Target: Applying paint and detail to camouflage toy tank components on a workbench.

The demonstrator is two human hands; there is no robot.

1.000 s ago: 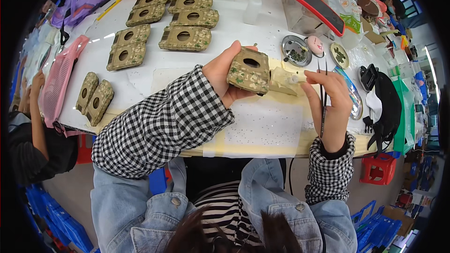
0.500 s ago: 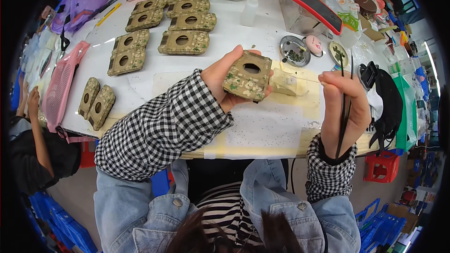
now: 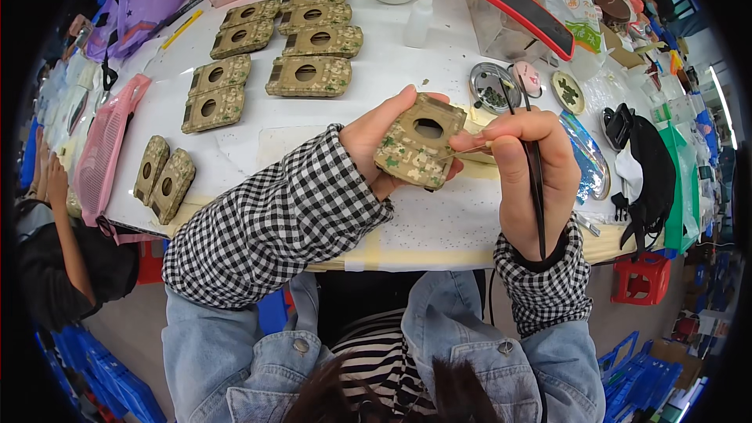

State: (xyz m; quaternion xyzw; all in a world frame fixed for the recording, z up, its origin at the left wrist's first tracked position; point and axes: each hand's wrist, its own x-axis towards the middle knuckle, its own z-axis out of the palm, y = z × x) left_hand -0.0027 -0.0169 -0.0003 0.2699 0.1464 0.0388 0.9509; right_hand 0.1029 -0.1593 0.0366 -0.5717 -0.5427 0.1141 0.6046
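The left hand (image 3: 366, 139) wraps its grip around the hull (image 3: 409, 150), over the worktop (image 3: 294, 112); the right hand (image 3: 554, 158) pinches a needle (image 3: 468, 150), its tip at the hull, contact unclear. A wobble could scratch the paint, or the tucked tweezers (image 3: 537, 197) might knock it.

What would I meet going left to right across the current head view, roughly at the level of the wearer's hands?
Pink mesh bag → pair of patterned shells → left hand holding a camouflage shell → right hand with black tweezers → black bag.
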